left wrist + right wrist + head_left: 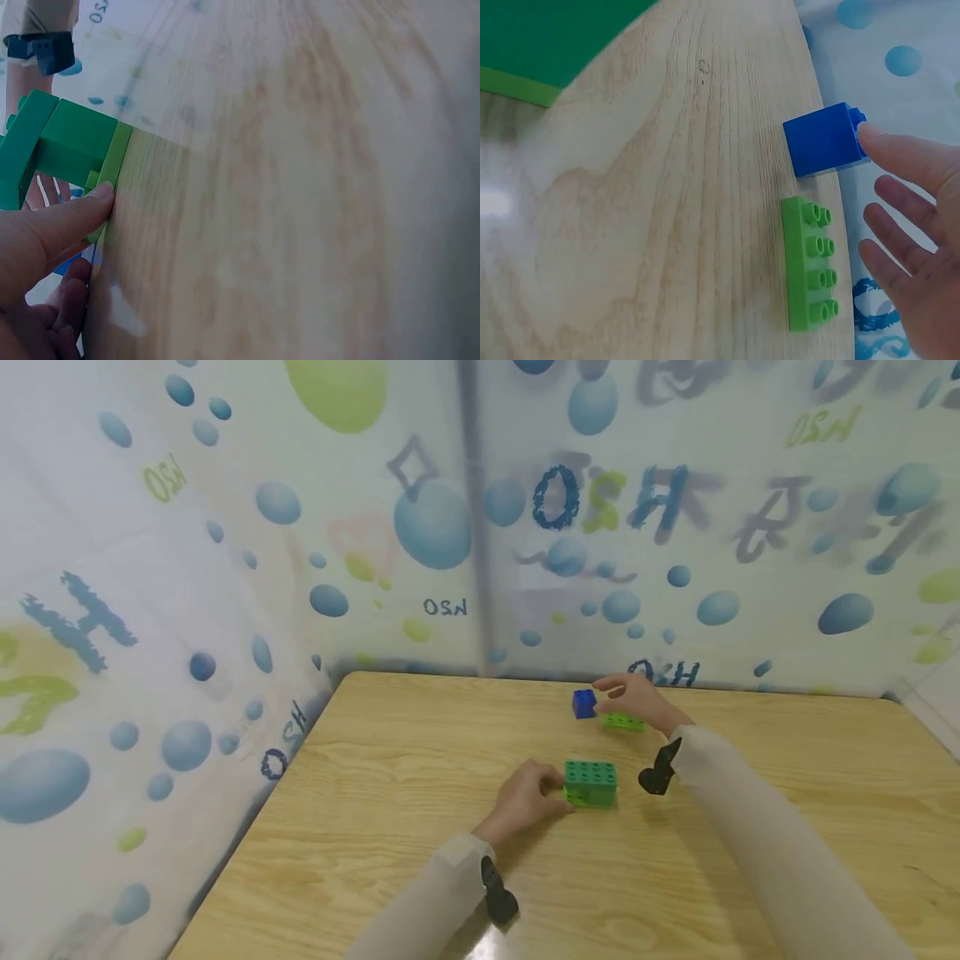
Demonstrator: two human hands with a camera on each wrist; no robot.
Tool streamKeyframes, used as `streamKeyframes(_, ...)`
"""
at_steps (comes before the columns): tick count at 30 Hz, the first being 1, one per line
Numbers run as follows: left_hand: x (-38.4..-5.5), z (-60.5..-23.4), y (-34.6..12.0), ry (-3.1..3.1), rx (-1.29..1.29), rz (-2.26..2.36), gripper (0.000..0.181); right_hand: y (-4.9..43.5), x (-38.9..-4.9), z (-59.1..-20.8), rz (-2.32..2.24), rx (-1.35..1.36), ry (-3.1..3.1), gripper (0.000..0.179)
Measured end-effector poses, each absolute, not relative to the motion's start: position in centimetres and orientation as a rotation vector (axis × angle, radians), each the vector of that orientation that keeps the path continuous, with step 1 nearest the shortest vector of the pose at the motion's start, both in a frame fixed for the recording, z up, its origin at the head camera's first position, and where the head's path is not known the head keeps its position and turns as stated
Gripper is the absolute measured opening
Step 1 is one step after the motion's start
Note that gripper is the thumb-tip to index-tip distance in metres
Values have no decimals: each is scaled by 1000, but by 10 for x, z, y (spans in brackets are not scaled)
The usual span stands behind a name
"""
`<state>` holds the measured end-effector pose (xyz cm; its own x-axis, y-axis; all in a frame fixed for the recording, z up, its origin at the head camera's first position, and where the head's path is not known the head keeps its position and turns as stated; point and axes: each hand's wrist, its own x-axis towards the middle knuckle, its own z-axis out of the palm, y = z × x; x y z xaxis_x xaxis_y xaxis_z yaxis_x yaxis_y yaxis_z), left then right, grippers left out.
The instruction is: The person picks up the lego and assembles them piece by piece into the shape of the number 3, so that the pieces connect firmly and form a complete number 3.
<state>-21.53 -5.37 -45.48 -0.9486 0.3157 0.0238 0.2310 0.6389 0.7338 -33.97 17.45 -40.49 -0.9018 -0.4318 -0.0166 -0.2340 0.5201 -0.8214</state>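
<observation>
My left hand (523, 799) pinches the left end of a light green flat building brick (118, 152), its thumb on the near side. Dark green bricks (590, 772) are stacked on that flat brick, the top one overhanging in the left wrist view. Farther back, my right hand (639, 702) hovers over the table with its fingers spread loosely. The tip of its thumb is right at the studded top of a small blue brick (821, 140). Under this hand lies another light green flat brick (804, 264), studs up, beside the blue one.
Both bricks near the right hand sit close to the back edge of the wooden table (390, 743). Behind and to the left hangs a pale patterned curtain (517, 568). Each wrist wears a dark strap device (660, 768).
</observation>
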Motion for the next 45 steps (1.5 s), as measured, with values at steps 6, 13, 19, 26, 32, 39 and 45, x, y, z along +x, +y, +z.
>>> streamKeyframes(6, -216, -454, -54, 2743, 461, 1200, 32, 168, -346, -404, -1307, -597, 2522, 46)
streamKeyframes(13, -217, -455, -54, 2740, 471, 1183, 30, 162, -349, -406, -1320, -529, 2464, 46)
streamKeyframes(19, -217, -455, -52, 2753, 472, 1172, 31, 164, -355, -414, -1329, -534, 2482, 44)
streamKeyframes(26, -217, -455, -51, 2746, 470, 1178, 32, 165, -357, -417, -1329, -493, 2509, 44)
streamKeyframes(32, -216, -455, -53, 2741, 453, 1191, 32, 165, -351, -408, -1319, -516, 2539, 46)
streamKeyframes(39, -214, -456, -52, 2763, 465, 1205, 31, 172, -338, -393, -1319, -592, 2577, 48)
streamKeyframes(45, -215, -456, -52, 2753, 464, 1212, 32, 177, -320, -379, -1268, -669, 2633, 50)
